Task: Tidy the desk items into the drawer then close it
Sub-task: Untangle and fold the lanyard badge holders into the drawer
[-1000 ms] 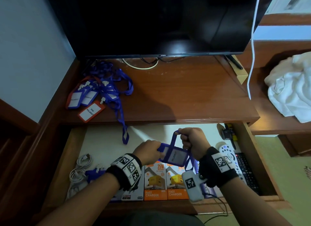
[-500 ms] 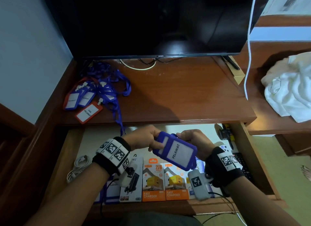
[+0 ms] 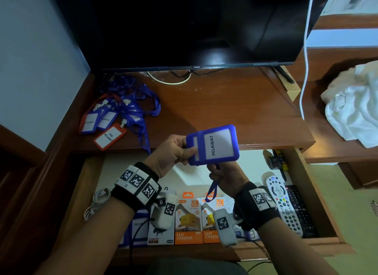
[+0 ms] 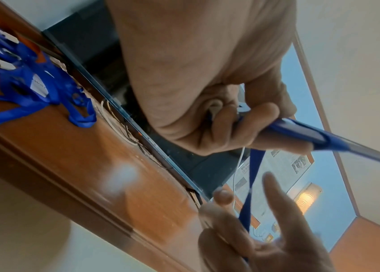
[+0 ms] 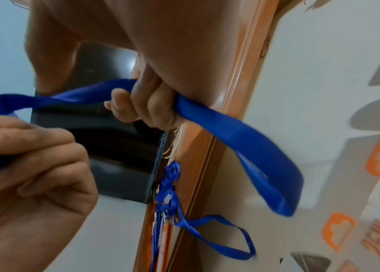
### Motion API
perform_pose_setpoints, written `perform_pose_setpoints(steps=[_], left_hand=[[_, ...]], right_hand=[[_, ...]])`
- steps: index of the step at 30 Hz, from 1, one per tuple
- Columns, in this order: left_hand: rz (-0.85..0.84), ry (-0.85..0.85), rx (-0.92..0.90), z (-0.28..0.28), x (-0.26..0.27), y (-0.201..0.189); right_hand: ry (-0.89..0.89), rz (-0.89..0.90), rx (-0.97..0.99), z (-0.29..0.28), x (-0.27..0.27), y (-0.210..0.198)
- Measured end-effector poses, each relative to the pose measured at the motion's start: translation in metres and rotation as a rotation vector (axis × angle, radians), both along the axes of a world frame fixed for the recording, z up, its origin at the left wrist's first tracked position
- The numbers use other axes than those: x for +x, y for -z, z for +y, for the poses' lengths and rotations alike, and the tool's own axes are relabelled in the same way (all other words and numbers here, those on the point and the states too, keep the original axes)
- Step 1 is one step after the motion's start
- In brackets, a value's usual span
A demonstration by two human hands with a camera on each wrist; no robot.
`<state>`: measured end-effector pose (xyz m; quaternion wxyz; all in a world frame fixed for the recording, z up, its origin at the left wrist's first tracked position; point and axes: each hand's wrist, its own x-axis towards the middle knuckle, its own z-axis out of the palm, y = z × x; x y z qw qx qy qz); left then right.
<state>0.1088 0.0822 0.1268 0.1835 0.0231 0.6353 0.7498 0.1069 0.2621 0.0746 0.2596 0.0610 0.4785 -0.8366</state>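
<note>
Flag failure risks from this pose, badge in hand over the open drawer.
1. The lanyard loop hangs loose below the right hand; it could drape over the drawer front and jam on closing.
2. The left hand only pinches the blue badge holder by one end; it might slip.
3. The badge pile lanyard overhangs the desk edge.

**Dim room, warm light, blurred wrist views**

The head view is dim and bluish, bowed at its edges. The glossy brown wooden desk top (image 3: pixel 235 111) carries soft glare. The open wooden drawer (image 3: pixel 302 192) is lit pale inside. In the left wrist view a glowing yellow wall lamp (image 4: pixel 307 198) is perhaps the light source; nearby fingers smear. The blue fabric lanyard strap (image 5: pixel 242 139) blurs in the right wrist view.
</note>
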Motion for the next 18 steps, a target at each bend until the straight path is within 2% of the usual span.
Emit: perform_pose_setpoints(steps=[4, 7, 12, 16, 18], left_hand=[[-0.046, -0.033, 0.01, -0.009, 0.0, 0.003], [-0.067, 0.042, 0.003, -0.015, 0.003, 0.005], [-0.009, 0.261, -0.204, -0.026, 0.008, -0.001], [-0.028, 0.412, -0.43, -0.031, 0.01, -0.006], [-0.063, 0.489, -0.456, -0.031, 0.013, -0.007]], right_hand=[[-0.035, 0.046, 0.058, 0.008, -0.008, -0.004], [-0.048, 0.027, 0.036, 0.015, -0.014, 0.001], [-0.062, 0.099, -0.12, 0.025, -0.019, 0.013], [-0.118, 0.159, -0.052, 0.032, -0.02, 0.017], [-0.162, 0.126, -0.013, 0.033, -0.018, 0.019]])
